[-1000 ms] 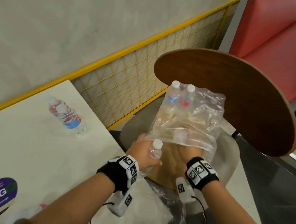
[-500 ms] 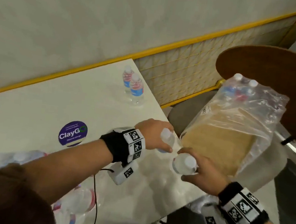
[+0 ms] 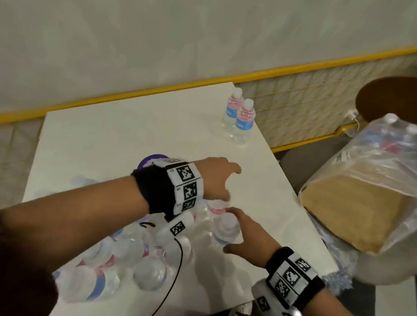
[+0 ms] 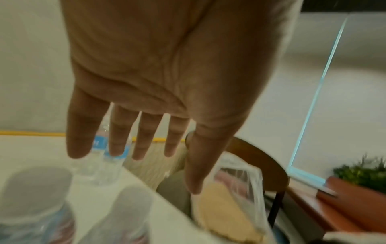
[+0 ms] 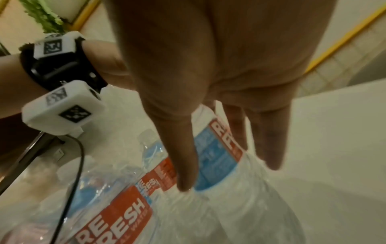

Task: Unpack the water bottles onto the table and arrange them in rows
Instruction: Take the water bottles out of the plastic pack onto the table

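My right hand [image 3: 235,234] grips a clear water bottle [image 3: 228,228] with a white cap just below its neck; the bottle stands on the white table [image 3: 127,136]. In the right wrist view my thumb and fingers straddle that bottle's red and blue label [image 5: 217,148]. My left hand [image 3: 228,183] hovers open with spread fingers just above another bottle [image 3: 218,209] and holds nothing. Several more bottles [image 3: 140,256] crowd the near left of the table. Two bottles [image 3: 241,120] stand together at the far right corner.
A torn clear plastic pack [image 3: 385,181] with a cardboard base sits on a chair right of the table, two bottles [image 3: 401,126] still inside. The chair's wooden back [image 3: 409,96] rises behind it. A purple sticker [image 3: 150,160] lies mid-table. A wall runs along the far edge.
Both hands carried a bottle from the pack over to the table. My left hand has let go of its bottle and opened; my right hand still holds its bottle, now standing by the cluster.
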A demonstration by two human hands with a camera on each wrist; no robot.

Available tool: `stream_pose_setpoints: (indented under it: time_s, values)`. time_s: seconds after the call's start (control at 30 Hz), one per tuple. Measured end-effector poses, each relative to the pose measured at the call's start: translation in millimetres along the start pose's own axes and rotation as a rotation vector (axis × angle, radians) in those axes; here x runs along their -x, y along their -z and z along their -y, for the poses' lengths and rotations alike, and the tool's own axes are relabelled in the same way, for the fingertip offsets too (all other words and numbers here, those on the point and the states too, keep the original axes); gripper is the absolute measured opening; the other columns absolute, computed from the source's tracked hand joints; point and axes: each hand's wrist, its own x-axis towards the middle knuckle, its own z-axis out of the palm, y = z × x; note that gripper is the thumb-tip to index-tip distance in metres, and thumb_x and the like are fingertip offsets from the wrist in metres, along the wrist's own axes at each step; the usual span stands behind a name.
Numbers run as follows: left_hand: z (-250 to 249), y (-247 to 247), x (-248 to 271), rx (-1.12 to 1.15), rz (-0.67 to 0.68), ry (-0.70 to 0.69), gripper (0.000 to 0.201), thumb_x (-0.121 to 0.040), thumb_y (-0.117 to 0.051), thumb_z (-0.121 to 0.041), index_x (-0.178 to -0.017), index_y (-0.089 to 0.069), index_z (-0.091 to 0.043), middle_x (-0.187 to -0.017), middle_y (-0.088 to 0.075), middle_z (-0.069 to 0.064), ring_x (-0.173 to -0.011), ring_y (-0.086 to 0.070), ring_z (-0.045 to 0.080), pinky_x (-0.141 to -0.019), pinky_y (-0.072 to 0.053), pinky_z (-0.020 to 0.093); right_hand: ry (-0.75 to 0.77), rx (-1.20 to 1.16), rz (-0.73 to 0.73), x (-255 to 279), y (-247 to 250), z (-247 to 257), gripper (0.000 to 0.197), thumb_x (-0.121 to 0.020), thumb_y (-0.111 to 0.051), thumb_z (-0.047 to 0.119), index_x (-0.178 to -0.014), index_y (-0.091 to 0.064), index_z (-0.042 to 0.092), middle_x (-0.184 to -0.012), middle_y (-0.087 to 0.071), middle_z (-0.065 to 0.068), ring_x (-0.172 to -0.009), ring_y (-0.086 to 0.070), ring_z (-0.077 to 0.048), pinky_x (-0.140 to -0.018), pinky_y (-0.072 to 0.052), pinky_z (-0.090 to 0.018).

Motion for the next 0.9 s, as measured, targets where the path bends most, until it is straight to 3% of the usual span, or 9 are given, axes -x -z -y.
stream_pose_setpoints:
  time_s: [0.07,0.13,0.27,0.37,0.53,0.63,0.7,0.77,0.9]
  values:
    - [12,13,29,0.132,-0.069,0.0,0.067,-0.085,-0.064,-0.038,-0.142,-0.031,-0.028,-0.145,-0.038,0.0,-0.13,-0.041,0.018,-0.106,-0.034,0.028,-0.063,0.145,0.03,7,9,4,0.084,-0.072,-0.077,0.028,-0.141,-0.03,0.021,-0.134,-0.048,-0.001,-0.124,-0.047,-0.018,-0.101,-0.039,-0.026]
    - [32,21,56,0.268,-0.082,0.04,0.064,-0.084,-0.064,-0.043,-0.14,-0.034,-0.032,-0.144,-0.039,-0.003,-0.13,-0.041,0.014,-0.105,-0.034,0.026,-0.088,0.273,0.004,17,23,14,0.064,-0.077,-0.073,0.03,-0.132,-0.042,0.019,-0.122,-0.055,-0.002,-0.113,-0.053,-0.016,-0.092,-0.042,-0.023]
    - [87,14,84,0.333,-0.148,0.211,0.06,-0.082,-0.066,-0.042,-0.135,-0.042,-0.028,-0.14,-0.045,-0.002,-0.122,-0.047,0.015,-0.101,-0.039,0.028,0.03,0.32,-0.214,29,38,59,0.028,-0.082,-0.068,0.029,-0.105,-0.053,0.022,-0.089,-0.054,0.005,-0.082,-0.054,-0.014,-0.073,-0.043,-0.024]
    - [119,-9,85,0.239,-0.113,0.36,0.065,-0.082,-0.069,-0.037,-0.138,-0.039,-0.027,-0.144,-0.039,0.002,-0.128,-0.044,0.022,-0.103,-0.038,0.033,0.159,0.261,-0.238,20,28,96,0.027,-0.083,-0.067,0.027,-0.107,-0.054,0.022,-0.091,-0.053,0.004,-0.075,-0.051,-0.012,-0.071,-0.042,-0.025]
    - [136,-40,73,0.055,0.036,0.399,0.068,-0.077,-0.071,-0.034,-0.138,-0.041,-0.031,-0.138,-0.05,-0.004,-0.121,-0.051,0.022,-0.094,-0.044,0.03,0.256,0.368,-0.01,-17,-11,140,0.047,-0.087,-0.061,0.026,-0.129,-0.044,0.018,-0.121,-0.047,-0.008,-0.1,-0.055,-0.025,-0.089,-0.043,-0.032]
    - [133,-41,67,-0.169,0.095,0.383,0.054,-0.079,-0.067,-0.036,-0.129,-0.048,-0.028,-0.125,-0.059,-0.003,-0.111,-0.057,0.02,-0.087,-0.046,0.029,0.314,0.481,0.111,-27,-29,154,0.052,-0.089,-0.058,0.032,-0.136,-0.039,0.018,-0.125,-0.044,-0.012,-0.107,-0.054,-0.032,-0.091,-0.046,-0.038]
    - [133,-38,64,-0.245,0.148,0.377,0.057,-0.079,-0.068,-0.041,-0.13,-0.047,-0.026,-0.128,-0.057,-0.006,-0.114,-0.056,0.02,-0.094,-0.045,0.032,0.346,0.563,0.16,-29,-35,160,0.05,-0.09,-0.056,0.034,-0.136,-0.041,0.019,-0.124,-0.047,-0.013,-0.108,-0.053,-0.032,-0.088,-0.044,-0.036]
    - [134,-35,61,-0.319,0.202,0.386,0.064,-0.074,-0.072,-0.046,-0.13,-0.049,-0.024,-0.125,-0.059,-0.004,-0.113,-0.056,0.021,-0.096,-0.045,0.034,0.372,0.612,0.153,-31,-34,166,0.047,-0.091,-0.054,0.033,-0.134,-0.043,0.018,-0.12,-0.049,-0.013,-0.107,-0.054,-0.032,-0.086,-0.044,-0.037]
    - [129,-20,58,-0.384,0.206,0.325,0.047,-0.071,-0.078,-0.033,-0.111,-0.058,-0.018,-0.102,-0.065,-0.001,-0.09,-0.06,0.021,-0.069,-0.043,0.026,0.355,0.598,0.001,-43,-12,180,0.042,-0.089,-0.055,0.025,-0.13,-0.046,0.022,-0.122,-0.051,-0.009,-0.111,-0.049,-0.03,-0.085,-0.043,-0.036]
